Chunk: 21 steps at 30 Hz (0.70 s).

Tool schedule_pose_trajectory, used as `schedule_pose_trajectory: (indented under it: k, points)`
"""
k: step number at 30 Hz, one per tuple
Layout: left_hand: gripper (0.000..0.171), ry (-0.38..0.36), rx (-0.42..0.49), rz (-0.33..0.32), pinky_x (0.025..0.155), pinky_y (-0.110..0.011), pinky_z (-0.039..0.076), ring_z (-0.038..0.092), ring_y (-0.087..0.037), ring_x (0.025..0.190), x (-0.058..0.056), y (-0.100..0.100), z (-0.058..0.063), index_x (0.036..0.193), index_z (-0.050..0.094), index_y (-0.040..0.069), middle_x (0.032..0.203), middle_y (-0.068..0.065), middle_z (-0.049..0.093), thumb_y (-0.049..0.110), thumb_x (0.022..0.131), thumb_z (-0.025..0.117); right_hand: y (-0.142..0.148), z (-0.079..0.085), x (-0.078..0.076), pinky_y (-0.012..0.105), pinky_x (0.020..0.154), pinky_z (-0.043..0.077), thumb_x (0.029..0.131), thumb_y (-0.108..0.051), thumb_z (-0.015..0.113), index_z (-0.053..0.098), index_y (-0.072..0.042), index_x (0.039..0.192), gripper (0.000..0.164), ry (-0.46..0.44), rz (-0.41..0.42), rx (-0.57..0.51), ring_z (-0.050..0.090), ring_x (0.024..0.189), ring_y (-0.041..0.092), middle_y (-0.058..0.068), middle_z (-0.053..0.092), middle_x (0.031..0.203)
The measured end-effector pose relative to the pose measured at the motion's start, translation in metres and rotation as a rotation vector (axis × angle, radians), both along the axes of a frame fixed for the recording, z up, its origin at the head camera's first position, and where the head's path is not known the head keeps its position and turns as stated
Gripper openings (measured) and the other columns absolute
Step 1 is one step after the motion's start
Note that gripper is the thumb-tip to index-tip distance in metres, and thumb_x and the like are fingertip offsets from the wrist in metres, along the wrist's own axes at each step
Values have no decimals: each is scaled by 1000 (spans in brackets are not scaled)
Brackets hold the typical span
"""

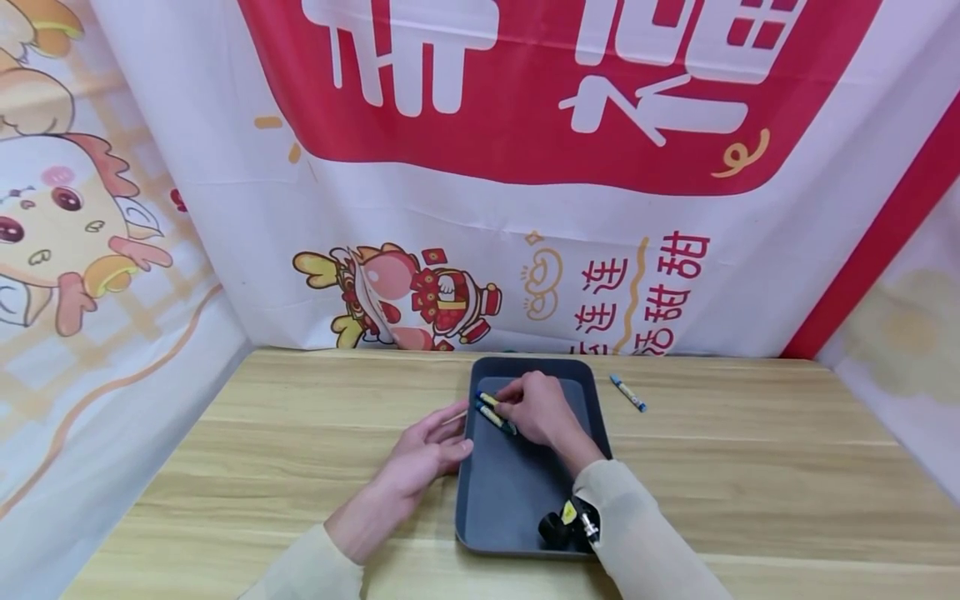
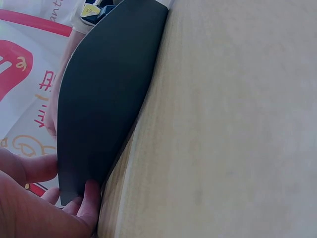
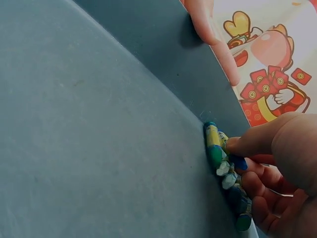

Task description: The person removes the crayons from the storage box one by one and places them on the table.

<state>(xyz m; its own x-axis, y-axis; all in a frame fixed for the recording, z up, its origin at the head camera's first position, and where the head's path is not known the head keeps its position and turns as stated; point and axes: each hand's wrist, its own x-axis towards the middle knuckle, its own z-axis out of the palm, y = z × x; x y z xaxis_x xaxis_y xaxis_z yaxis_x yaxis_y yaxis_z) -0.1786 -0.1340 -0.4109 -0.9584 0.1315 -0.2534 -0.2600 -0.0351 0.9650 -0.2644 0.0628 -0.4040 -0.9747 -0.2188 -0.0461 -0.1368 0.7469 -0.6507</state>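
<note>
behind the tabletop (image 1: 300,442), a printed cloth (image 1: 517,150) is hung. on the tabletop a dark grey tray (image 1: 517,492) is placed, its left wall touched from outside by the left hand (image 1: 426,452), whose fingers are loosely spread. inside it, near the far left corner, a yellow-labelled crayon (image 1: 489,399) is pinched by the right hand (image 1: 536,410), and other crayons (image 3: 214,144) are lined along the wall. outside, right of the tray, a blue-ended crayon (image 1: 628,393) is seen. the row could be knocked askew if brushed by the fingertips, since round sticks are easily rolled. on the cloth, "连连" and "甜甜" can be read; the crayon labels are too small to be made out.
</note>
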Motion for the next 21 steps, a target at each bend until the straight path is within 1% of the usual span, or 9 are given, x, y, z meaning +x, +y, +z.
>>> schedule_pose_trajectory:
  k: [6,12,17,21]
  points:
    - [60,-14,-1,-4,97,-35,61,67,-29,132,-2,-1,-2,158,51,15,161,-21,52,4,101,66,2,3,1,38,88,59,99,-24,76,84,-19,111,16,15,-27,-50,65,91,18,2,75,106]
    - [60,-15,-7,-2,100,-38,61,67,-31,133,-1,-1,-2,158,51,15,161,-20,52,4,101,67,6,8,5,33,80,56,98,-24,78,84,-20,110,14,39,-58,-109,64,89,17,2,73,108]
    - [61,-25,-14,2,105,-42,59,64,-34,137,0,0,-1,158,51,17,162,-20,51,5,101,67,10,11,6,31,76,55,97,-25,79,85,-22,107,12,61,-89,-151,65,87,18,1,75,108]
    - [61,-25,-12,3,104,-41,59,62,-34,139,0,1,0,158,51,17,162,-20,51,4,100,67,13,14,7,29,72,55,97,-24,79,85,-21,105,11,81,-95,-188,65,84,17,1,76,105]
